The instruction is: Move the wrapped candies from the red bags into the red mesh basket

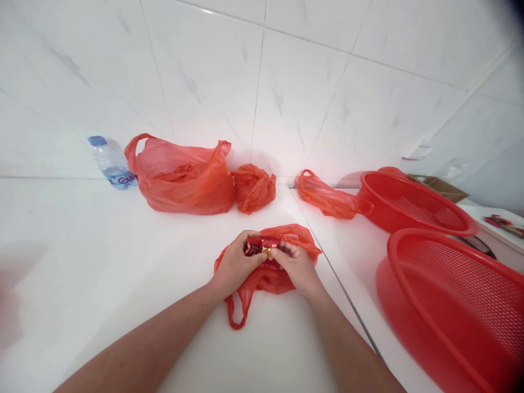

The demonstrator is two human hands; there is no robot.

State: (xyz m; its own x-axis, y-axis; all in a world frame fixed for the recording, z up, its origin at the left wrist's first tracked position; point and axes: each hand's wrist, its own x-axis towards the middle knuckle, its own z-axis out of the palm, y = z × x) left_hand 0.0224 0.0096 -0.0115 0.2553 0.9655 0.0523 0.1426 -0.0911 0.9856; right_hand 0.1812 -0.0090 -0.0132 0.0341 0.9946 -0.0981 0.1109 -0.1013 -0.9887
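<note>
Beyond a smooth white table (pixel 102 245), shows glossy veined tiles (pixel 311 98). Pinches shiny red-and-gold packets (pixel 267 244) between left hand (pixel 235 263) and right hand (pixel 298 266), over a thin, crumpled red bag (pixel 274 283). Hides packet edges under the grip; cannot tell how many. Cuts off a perforated red basket (pixel 450 305) at right, and blurs a reddish shape (pixel 8 305) at far left.

The left hand (pixel 236 258) and right hand (pixel 298 267) partly hide the packet (pixel 267 242); right of them, the near basket (pixel 448 319) runs out of view.
</note>
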